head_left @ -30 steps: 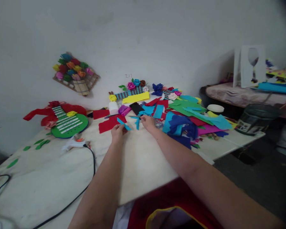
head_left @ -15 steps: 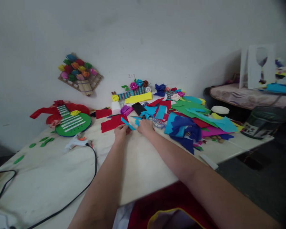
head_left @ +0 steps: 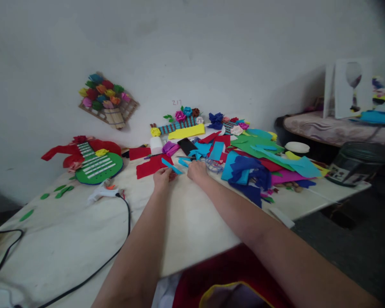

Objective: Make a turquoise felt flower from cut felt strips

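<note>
My left hand (head_left: 162,176) is closed in a pinch on a narrow light-blue paper strip (head_left: 171,166), which slants up to the left past the fingertips. Just to its right, my right hand (head_left: 197,171) is curled with its knuckles up. A small light-blue paper piece (head_left: 182,162) pokes out at its fingers; the fingertips themselves are hidden. Behind the hands lie a red paper sheet (head_left: 152,166), a black phone (head_left: 186,146) and crumpled light-blue paper (head_left: 202,149).
To the left are a green-and-red guitar-shaped craft (head_left: 99,167) and a white glue gun (head_left: 105,191) with a black cord (head_left: 128,220). Coloured paper (head_left: 263,147) is heaped on the right, near a dark glass jar (head_left: 356,164). A flower craft (head_left: 109,100) hangs on the wall.
My right hand has shifted slightly right, and the small light-blue piece at its fingers lies flatter. My left hand keeps its pinch on the strip, almost unmoved.
</note>
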A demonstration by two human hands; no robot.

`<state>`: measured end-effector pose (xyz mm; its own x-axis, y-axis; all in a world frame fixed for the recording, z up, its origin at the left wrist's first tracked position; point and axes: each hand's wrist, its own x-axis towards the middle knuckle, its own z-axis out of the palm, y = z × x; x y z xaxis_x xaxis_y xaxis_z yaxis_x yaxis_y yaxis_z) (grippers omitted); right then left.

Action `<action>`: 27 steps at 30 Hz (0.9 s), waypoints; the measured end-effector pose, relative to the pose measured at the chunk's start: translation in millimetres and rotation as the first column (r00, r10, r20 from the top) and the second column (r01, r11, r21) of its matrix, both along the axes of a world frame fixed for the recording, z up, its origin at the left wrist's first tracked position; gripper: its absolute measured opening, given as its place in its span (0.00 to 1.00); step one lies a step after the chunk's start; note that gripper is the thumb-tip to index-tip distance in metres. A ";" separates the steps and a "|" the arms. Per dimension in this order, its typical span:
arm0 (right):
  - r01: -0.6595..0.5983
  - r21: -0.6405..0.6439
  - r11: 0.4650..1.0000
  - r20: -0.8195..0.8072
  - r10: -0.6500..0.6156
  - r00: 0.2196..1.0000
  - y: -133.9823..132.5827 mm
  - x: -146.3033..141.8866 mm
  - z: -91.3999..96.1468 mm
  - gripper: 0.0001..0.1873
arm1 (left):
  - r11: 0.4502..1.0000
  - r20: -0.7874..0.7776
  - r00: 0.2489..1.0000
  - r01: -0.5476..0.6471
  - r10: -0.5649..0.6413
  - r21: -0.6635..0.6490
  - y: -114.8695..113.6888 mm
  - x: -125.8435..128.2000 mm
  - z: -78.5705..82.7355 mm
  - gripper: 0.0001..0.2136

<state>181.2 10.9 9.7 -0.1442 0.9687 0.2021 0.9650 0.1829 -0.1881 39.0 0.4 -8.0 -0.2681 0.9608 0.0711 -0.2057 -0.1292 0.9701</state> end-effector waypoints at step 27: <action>-0.234 0.322 0.917 0.054 0.229 0.972 -20.9 -8.5 0.7 0.16 | 1.000 0.126 0.992 -0.002 0.004 -0.023 0.3 4.7 5.0 0.03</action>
<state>172.7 -10.0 10.4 -0.3620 0.7898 0.4953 0.8906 0.4499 -0.0665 43.7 0.7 -3.0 -0.2765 0.9609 0.0149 -0.3264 -0.1085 0.9390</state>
